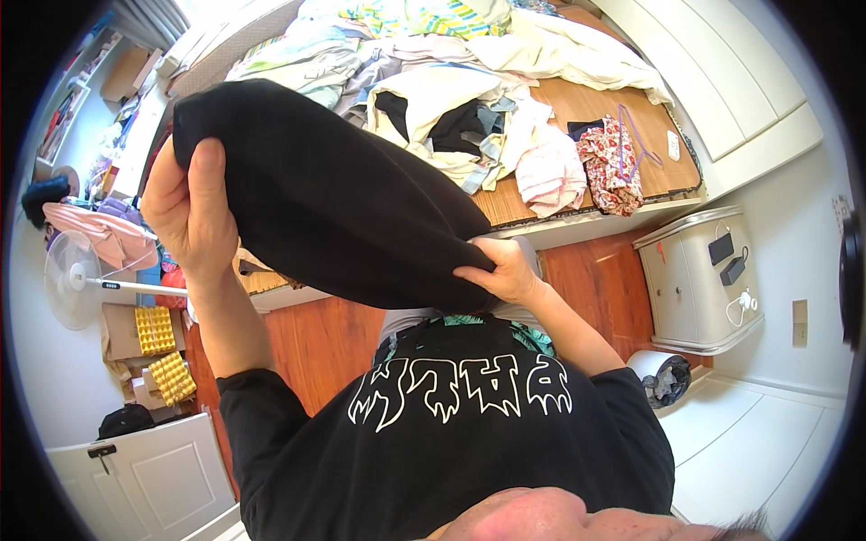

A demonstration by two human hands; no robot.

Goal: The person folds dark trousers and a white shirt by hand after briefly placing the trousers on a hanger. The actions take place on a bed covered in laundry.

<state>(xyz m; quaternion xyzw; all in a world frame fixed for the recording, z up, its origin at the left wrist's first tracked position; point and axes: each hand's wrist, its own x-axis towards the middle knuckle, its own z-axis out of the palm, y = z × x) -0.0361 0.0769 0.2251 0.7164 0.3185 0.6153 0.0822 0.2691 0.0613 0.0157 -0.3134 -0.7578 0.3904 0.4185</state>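
Note:
A black cloth garment [325,196] hangs stretched between my two hands, above the floor and the bed's near edge. My left hand [193,209], raised at the left, pinches its upper end between thumb and fingers. At its lower right end, my right hand [504,270] grips the cloth, lower and close to my body. Behind it, a heap of clothes [433,101] lies on the bed, with a pale pink folded cloth [551,176] beside a red floral garment [612,166]. A purple hanger [630,149] rests partly on the floral garment. The black cloth hides part of the bed.
At the right stands a cream cabinet [690,297] with chargers on top, near a waste bin [656,379]. A white fan [78,277], cardboard, yellow egg trays [154,330] and a white door [162,466] are at the left. The bed's edge [588,226] runs before me.

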